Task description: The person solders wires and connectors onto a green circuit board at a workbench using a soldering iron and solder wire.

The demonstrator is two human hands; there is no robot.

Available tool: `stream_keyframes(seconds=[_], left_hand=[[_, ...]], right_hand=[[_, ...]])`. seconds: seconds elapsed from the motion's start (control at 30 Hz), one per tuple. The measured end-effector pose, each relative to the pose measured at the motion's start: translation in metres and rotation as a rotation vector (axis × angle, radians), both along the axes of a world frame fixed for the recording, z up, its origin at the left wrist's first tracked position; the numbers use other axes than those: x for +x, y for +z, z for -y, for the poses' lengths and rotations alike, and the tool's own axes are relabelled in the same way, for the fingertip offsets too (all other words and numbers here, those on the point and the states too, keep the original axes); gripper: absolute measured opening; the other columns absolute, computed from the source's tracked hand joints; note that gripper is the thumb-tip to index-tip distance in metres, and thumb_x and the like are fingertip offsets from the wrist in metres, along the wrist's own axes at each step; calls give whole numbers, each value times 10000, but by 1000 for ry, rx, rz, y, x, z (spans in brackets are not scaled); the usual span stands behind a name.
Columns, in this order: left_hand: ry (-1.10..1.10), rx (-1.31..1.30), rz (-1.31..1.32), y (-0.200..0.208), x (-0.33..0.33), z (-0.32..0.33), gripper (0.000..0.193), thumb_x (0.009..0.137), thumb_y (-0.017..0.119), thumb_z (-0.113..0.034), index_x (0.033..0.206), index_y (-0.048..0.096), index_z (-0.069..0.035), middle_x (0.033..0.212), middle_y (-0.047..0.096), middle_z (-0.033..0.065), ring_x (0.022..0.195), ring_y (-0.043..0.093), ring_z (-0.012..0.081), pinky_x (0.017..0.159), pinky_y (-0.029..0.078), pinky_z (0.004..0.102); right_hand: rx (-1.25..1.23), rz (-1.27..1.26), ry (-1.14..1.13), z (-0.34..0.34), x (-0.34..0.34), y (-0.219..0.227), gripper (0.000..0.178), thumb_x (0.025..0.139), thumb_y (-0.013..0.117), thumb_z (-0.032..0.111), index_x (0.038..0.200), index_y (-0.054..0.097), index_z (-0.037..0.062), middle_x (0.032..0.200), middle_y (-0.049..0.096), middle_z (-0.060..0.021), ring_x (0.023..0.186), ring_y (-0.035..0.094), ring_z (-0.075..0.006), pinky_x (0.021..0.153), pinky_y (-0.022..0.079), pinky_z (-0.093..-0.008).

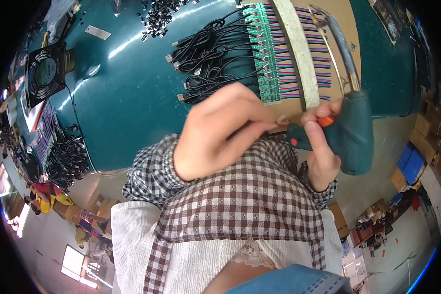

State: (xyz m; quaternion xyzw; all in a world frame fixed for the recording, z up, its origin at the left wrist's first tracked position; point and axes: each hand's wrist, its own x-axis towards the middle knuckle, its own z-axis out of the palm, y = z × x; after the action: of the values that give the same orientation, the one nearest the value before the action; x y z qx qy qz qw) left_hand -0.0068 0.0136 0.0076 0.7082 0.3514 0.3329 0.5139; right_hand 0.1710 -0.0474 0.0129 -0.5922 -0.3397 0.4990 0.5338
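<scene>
My right hand is wrapped around a dark green soldering gun with an orange trigger. Its long metal tip points away toward the far side of the table. Close beside it, my left hand has its fingers pinched together; whatever lies between them is too small and blurred to name. Just beyond both hands lies a row of small green circuit boards. Black USB cables run off their left side, and thin coloured wires off their right. A pale bar lies across those wires.
The boards rest on brown cardboard upon a green table. A black fan stands at the left, near bundled cables. Small black parts are heaped at the far side, by a small metal plate.
</scene>
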Motion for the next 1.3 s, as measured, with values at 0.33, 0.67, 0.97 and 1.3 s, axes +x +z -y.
stream_keyframes(seconds=[0.33, 0.67, 0.97, 1.3], left_hand=[[-153, 160, -259, -30, -2, -37, 135, 701, 607, 43, 822, 569, -6, 762, 526, 84, 699, 542, 209, 601, 445, 280], [-285, 253, -259, -32, 3, -53, 197, 682, 607, 53, 857, 569, -29, 782, 478, 77, 697, 530, 222, 610, 447, 297], [-331, 246, -261, -33, 4, -58, 207, 672, 606, 65, 856, 561, -19, 778, 462, 84, 688, 521, 228, 606, 441, 299], [-367, 216, -235, -34, 3, -63, 196, 680, 604, 59, 856, 558, -14, 795, 479, 91, 704, 530, 236, 621, 449, 305]], right_hand=[[1, -183, -64, 38, 20, -2, 351, 801, 531, 173, 1072, 392, -1, 955, 468, -109, 843, 510, -223, 749, 441, -342], [-24, -82, -46, 57, 24, 1, 416, 819, 519, 265, 1075, 392, -36, 952, 465, -142, 902, 512, -249, 773, 478, -352], [-169, -26, 43, 66, 25, 12, 335, 829, 486, 240, 982, 441, -55, 884, 493, -162, 821, 525, -213, 739, 464, -310], [-292, 36, 180, 71, 33, 14, 287, 780, 566, 153, 973, 455, -28, 848, 538, -120, 808, 546, -213, 757, 447, -336]])
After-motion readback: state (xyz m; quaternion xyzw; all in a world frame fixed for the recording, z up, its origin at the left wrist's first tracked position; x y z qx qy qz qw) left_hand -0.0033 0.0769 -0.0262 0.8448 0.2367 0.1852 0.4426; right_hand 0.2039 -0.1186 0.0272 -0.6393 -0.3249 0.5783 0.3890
